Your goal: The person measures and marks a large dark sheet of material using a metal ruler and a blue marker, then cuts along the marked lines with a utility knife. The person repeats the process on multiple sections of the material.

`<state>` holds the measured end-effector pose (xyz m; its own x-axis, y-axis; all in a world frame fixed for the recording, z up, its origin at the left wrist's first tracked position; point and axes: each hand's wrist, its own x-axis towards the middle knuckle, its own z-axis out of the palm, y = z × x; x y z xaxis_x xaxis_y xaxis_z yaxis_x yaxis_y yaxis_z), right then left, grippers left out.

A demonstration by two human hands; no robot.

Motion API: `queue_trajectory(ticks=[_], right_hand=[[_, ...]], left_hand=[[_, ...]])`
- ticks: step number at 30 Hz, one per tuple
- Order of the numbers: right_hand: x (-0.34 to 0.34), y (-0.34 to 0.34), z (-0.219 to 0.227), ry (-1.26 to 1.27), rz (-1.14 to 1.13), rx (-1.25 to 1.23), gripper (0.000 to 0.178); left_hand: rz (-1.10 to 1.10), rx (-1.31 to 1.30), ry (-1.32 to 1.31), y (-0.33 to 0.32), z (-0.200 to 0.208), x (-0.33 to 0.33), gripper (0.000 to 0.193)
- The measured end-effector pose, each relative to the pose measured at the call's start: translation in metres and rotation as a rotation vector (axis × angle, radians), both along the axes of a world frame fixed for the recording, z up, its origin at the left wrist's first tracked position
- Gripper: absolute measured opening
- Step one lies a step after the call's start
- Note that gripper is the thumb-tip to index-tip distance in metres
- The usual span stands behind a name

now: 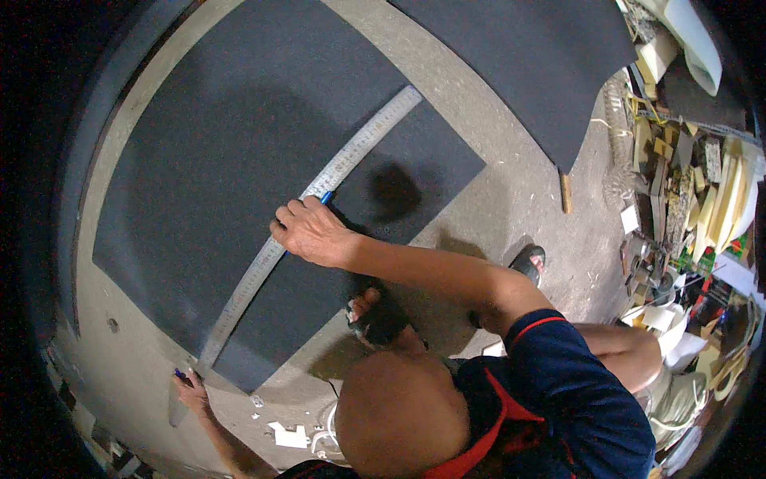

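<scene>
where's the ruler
In the head view, mostly left of centre: the ruler lies slanting across the dark sheet, the right hand on its middle and the left hand by its lower end.

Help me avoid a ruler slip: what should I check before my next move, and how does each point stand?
1. Ruler spans the dark sheet: ok, roughly edge to edge.
2. Right hand on the ruler: ok, near its middle.
3. Left hand pressing the ruler down: cannot tell; it is at the lower-left end.
4. Blue pen-like item gripped firmly: cannot tell; only part shows beside the right hand.
5. Left foot off the ruler: ok, it is near the sheet's edge.
6. Floor free of scraps: not ok, white scraps lie beyond the sheet's lower corner.
</scene>
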<state>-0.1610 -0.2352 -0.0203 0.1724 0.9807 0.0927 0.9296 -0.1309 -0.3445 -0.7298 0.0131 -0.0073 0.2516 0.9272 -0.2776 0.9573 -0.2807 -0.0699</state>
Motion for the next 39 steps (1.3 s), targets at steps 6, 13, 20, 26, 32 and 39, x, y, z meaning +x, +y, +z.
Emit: queue_trajectory(ticks=[6,13,20,26,32,39], right_hand=[[0.040,-0.019,-0.022,0.133,-0.203,0.111,0.027],[0.163,-0.098,0.004,0.034,-0.847,0.030,0.027],[0.232,-0.073,-0.028,0.354,-1.121,-0.027,0.032],[0.268,-0.101,-0.056,0.112,-1.015,-0.418,0.047],[0.268,-0.105,-0.058,0.296,-0.914,-0.121,0.037],[0.285,-0.104,-0.041,0.660,-0.947,-0.095,0.040]], left_hand=[[0.021,0.080,0.077,-0.001,-0.022,0.019,0.075],[-0.001,0.040,0.047,0.006,-0.021,0.058,0.073],[0.038,0.084,0.046,0.011,-0.027,0.034,0.076],[0.304,-0.011,0.054,0.023,0.009,0.108,0.088],[0.318,0.645,-0.316,-0.047,-0.021,0.069,0.041],[0.482,0.423,-0.549,-0.155,-0.064,0.212,0.069]])
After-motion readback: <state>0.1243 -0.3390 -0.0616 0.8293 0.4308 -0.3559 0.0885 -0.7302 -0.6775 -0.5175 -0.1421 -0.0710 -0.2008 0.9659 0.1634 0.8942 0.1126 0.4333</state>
